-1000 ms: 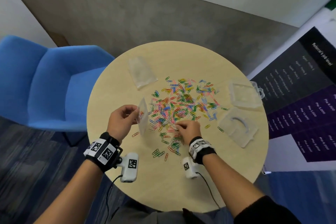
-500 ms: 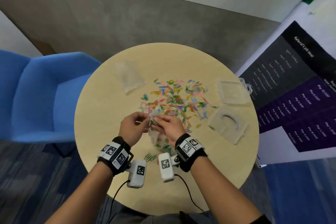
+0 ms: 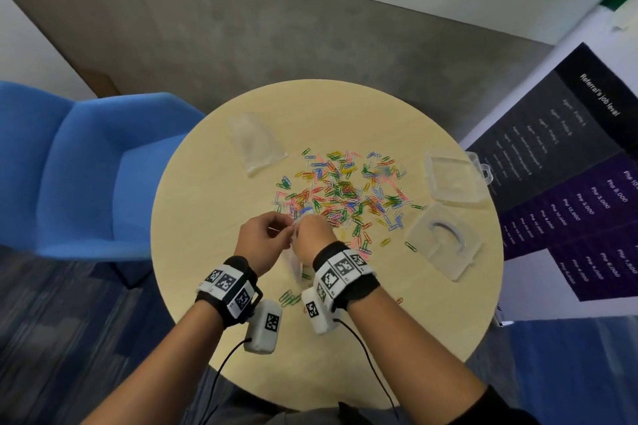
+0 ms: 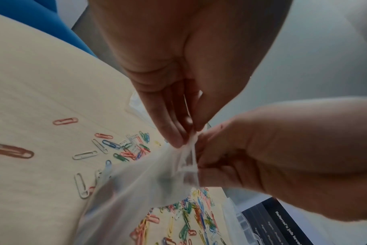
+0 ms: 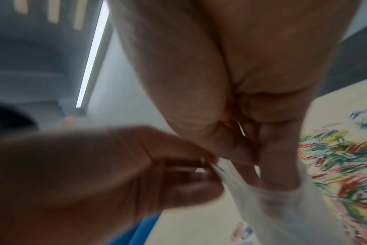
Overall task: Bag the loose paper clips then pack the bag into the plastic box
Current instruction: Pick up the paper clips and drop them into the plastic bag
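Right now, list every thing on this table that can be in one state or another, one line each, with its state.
small clear bag: held up off the table, mouth pinched by both hands.
left hand: pinches the bag's top edge.
right hand: pinches the same edge.
paper clips: loose, scattered on the table.
spare bags: lying flat, untouched.
plastic box: open, nothing packed in it.
box lid: off, lying beside the box.

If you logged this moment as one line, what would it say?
left hand: pinches bag mouth | right hand: pinches bag mouth | paper clips: loose on table | plastic box: open
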Demonstrator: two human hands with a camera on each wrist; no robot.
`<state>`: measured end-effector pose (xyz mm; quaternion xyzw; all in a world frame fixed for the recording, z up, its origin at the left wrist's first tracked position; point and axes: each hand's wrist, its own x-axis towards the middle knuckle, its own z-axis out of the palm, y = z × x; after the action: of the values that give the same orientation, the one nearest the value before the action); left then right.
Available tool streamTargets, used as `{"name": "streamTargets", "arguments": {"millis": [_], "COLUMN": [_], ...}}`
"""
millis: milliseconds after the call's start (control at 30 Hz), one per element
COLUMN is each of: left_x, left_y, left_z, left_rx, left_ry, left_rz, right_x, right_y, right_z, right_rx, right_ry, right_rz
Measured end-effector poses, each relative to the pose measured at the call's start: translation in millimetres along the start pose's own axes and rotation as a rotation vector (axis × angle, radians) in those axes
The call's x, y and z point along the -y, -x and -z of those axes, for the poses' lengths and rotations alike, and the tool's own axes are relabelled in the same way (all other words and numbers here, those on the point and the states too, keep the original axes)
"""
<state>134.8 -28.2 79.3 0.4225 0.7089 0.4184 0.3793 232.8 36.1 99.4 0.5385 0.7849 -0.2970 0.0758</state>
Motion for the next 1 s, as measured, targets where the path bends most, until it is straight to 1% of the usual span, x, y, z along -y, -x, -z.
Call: {"name": "streamTargets", "arguments": {"millis": [33, 100, 167, 233, 267, 333, 433, 500, 567, 600, 667, 700, 733, 800, 833, 900, 967, 1000], "left_x": [0.3, 0.3, 0.0, 0.1, 0.4, 2.3, 4.3, 4.0, 4.4, 4.7, 3.9, 2.3, 1.2, -1.5, -1.7, -1.4, 5.2, 9.8], "left_y": [-0.5, -2.1, -4.5, -6.3, -6.7, -7.4, -8.3, -9.8, -11.0, -11.8, -12.3, -12.2, -12.0, -11.5, -11.2, -9.7, -6.7, -4.3], "left_z": [-0.3, -0.6, 0.8, 4.0, 5.8, 9.4, 13.6, 15.5, 18.7, 22.1, 35.0, 43.8, 54.9, 79.8, 92.6, 114.4, 129.8, 135.6], "left_rx": [-0.017, -0.033, -0.041, -0.038, -0.028, -0.004, 0.022, 0.023, -0.001, -0.022, -0.083, -0.119, -0.159, -0.251, -0.297, -0.366, -0.406, -0.419], "left_ry": [0.020, 0.072, 0.102, 0.097, 0.104, 0.110, 0.118, 0.128, 0.124, 0.126, 0.140, 0.147, 0.156, 0.173, 0.177, 0.187, 0.213, 0.221], "left_rz": [0.024, 0.058, 0.061, 0.046, 0.040, 0.029, 0.021, 0.023, 0.031, 0.037, 0.045, 0.041, 0.034, 0.020, 0.012, -0.013, -0.009, 0.000], "right_x": [1.2, 0.3, -4.4, -11.7, -14.7, -20.6, -29.4, -31.5, -31.1, -30.1, -29.3, -30.7, -31.0, -29.0, -26.5, -15.3, -0.7, 6.7], "right_y": [-0.1, 0.5, 1.4, 5.7, 9.1, 11.2, 4.7, 0.3, -1.7, -2.2, -6.8, -10.8, -15.3, -23.9, -28.0, -35.3, -45.5, -51.4], "right_z": [3.7, 12.2, 21.5, 30.9, 34.1, 35.3, 26.3, 21.9, 18.8, 17.5, 11.9, 6.8, -0.1, -20.9, -35.0, -61.7, -84.3, -93.7], "right_rx": [0.041, 0.039, 0.014, -0.040, -0.062, -0.115, -0.239, -0.278, -0.292, -0.320, -0.408, -0.433, -0.407, -0.255, -0.172, -0.042, 0.006, 0.021], "right_ry": [0.016, -0.029, -0.199, -0.361, -0.377, -0.377, -0.340, -0.303, -0.329, -0.391, -0.538, -0.561, -0.525, -0.304, -0.148, 0.174, 0.397, 0.469], "right_rz": [0.015, 0.026, 0.022, 0.023, 0.029, 0.004, -0.043, -0.028, 0.033, 0.057, 0.061, 0.052, 0.042, 0.051, 0.102, 0.283, 0.448, 0.488]}}
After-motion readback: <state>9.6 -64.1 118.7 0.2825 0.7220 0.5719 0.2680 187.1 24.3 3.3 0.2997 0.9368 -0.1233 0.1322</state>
